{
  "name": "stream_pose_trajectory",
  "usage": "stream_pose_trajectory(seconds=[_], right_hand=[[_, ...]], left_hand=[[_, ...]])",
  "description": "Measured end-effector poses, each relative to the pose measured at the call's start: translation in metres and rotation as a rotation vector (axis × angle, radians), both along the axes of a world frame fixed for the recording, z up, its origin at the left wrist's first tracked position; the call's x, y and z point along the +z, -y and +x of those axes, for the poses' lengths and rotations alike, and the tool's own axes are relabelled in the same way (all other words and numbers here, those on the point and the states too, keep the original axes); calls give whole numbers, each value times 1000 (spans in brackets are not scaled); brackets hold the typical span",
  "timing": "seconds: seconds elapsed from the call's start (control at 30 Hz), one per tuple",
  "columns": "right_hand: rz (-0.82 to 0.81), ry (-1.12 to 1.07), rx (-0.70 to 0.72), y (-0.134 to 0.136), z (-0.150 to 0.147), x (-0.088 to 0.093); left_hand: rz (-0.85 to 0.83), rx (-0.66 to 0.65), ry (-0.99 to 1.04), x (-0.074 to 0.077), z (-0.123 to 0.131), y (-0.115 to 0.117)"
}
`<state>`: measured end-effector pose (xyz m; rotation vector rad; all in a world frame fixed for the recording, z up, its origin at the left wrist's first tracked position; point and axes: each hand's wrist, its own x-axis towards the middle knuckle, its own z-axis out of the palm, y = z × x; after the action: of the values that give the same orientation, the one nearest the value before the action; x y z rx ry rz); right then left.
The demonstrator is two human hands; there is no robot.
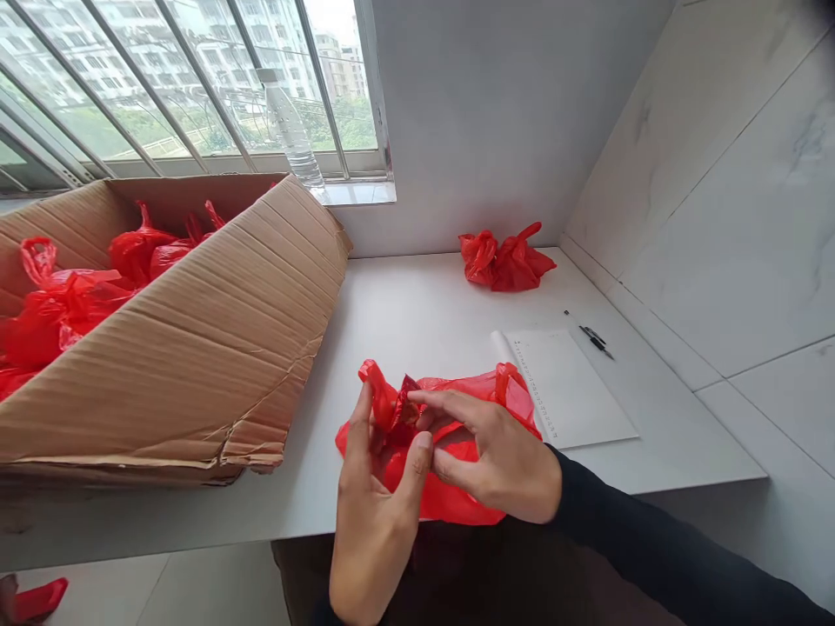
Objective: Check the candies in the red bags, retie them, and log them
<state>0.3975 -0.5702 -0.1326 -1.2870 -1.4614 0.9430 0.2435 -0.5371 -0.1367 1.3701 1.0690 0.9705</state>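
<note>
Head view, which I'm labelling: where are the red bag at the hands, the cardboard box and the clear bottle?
Red bag (457,497), head view: lower front.
Cardboard box (196,322), head view: near side.
Clear bottle (290,130), head view: middle of body.

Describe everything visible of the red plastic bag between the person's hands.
The red bag looks like thin, glossy, slightly see-through plastic, crumpled, with loop-like ends standing up at its left and right. It lies on the white table, reaching the front edge; its right side meets the white notepad in this view. The left hand and right hand are at its left part, around a small shiny dark-red packet. Whether it holds anything more is unclear.
</note>
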Motion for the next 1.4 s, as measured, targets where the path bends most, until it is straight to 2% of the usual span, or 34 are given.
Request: stream_pose_trajectory(seconds=[0.03,0.1,0.2,0.3,0.47,0.67,0.77,0.87,1.0,1.07,1.13,1.2,1.27,1.33,1.4], right_hand=[[12,-12,19,1,-1,1],[4,-30,-35,2,0,1],[-28,-21,-152,-2,3,-3],[-85,-149,-83,-8,7,-8],[-209,-502,-34,-14,11,-14],[-269,-578,-8,-14,14,-13],[-218,-423,-104,-11,19,-11],[-161,-62,-241,-6,23,-15],[-211,291,-145,-1,20,-24],[-142,387,-120,4,17,-22],[-1,438,-153,12,16,-13],[143,502,-236,21,21,-2],[225,647,-388,28,31,3],[203,795,-522,31,45,0],[104,835,-537,31,57,-8]], left_hand=[[-30,27,49,-1,0,-3],[-91,66,121,-2,-2,-7],[-157,9,167,0,-8,-12],[-154,-40,187,1,-13,-13],[-147,-9,207,0,-14,-14],[-163,-45,198,-1,-13,-17],[-77,12,147,-2,-20,-17],[-4,111,106,-3,-33,-13],[27,157,56,3,-40,-3],[49,196,39,10,-39,3],[49,234,2,17,-37,7],[28,262,-47,22,-37,9],[-17,295,-75,23,-39,7],[-63,313,-44,22,-42,2],[-102,273,15,19,-44,-4]])
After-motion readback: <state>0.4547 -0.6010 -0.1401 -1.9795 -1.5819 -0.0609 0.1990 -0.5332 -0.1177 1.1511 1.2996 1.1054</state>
